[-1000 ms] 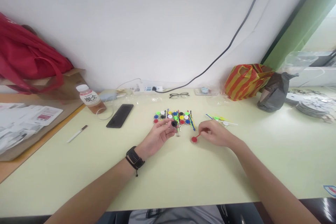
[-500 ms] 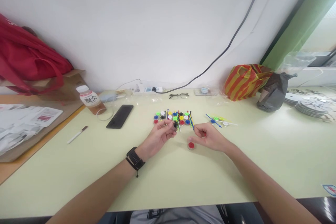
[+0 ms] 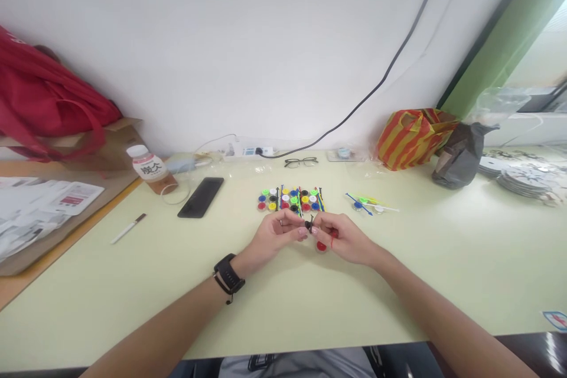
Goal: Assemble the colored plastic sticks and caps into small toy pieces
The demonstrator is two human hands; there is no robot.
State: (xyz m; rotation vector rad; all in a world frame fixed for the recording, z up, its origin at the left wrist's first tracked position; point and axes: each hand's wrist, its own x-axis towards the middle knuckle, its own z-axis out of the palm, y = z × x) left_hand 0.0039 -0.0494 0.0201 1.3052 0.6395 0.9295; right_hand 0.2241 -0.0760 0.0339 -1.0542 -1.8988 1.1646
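Between my two hands, just above the table, is a small black plastic piece (image 3: pixel 309 225) with a thin part sticking up. The thumb and fingertips of my left hand (image 3: pixel 280 236) pinch it from the left. My right hand (image 3: pixel 343 237) has its fingertips closed on its other side, partly hiding it. A red disc (image 3: pixel 321 246) in a clear base lies on the table under my right fingers; more red shows beside those fingers, too covered to make out. Behind my hands are rows of coloured discs (image 3: pixel 273 199) with thin arrow-shaped sticks (image 3: pixel 321 198) among them.
More coloured arrows (image 3: pixel 363 203) lie to the right. Left are a black phone (image 3: pixel 201 197), a pen (image 3: pixel 128 228) and a drink bottle (image 3: pixel 153 170). Glasses (image 3: pixel 301 162), a striped bag (image 3: pixel 410 139) and a grey bag (image 3: pixel 460 156) are farther back.
My right hand has moved left and closed in on the black piece. My left hand has shifted slightly right with it, so both hands now meet over the table.
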